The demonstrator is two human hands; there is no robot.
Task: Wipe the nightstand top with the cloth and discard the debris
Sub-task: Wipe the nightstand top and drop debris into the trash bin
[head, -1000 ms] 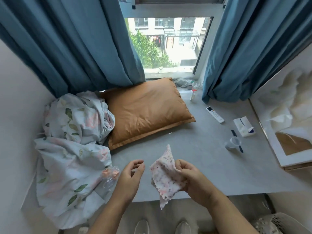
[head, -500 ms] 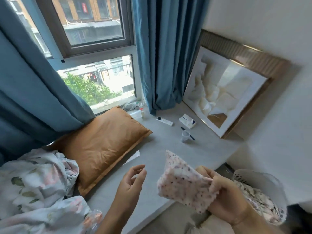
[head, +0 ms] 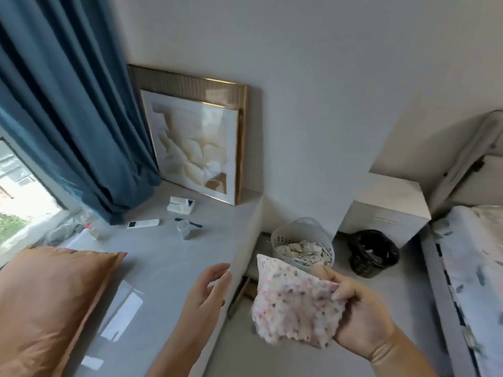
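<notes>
My right hand (head: 362, 314) grips a white cloth (head: 292, 303) with pink and purple speckles, held up in front of me at the lower middle. My left hand (head: 206, 292) hovers beside it, fingers spread and holding nothing, over the edge of the grey window ledge (head: 174, 257). A white nightstand (head: 386, 205) stands at the right against the wall, next to the bed (head: 473, 268); its top looks bare. A black bin (head: 373, 254) lined with a bag sits on the floor in front of the nightstand.
A white laundry basket (head: 302, 240) with clothes stands between ledge and bin. On the ledge lie an orange pillow (head: 49, 300), a remote (head: 143, 223), a small cup (head: 183, 230), a tissue pack (head: 181, 205) and a framed picture (head: 196, 148) leaning on the wall. Blue curtains (head: 68, 118) hang left.
My view has swung right, from the window and pillow toward the nightstand, bin and bed. The right hand keeps the cloth; the left hand has opened wider and drifted away from it.
</notes>
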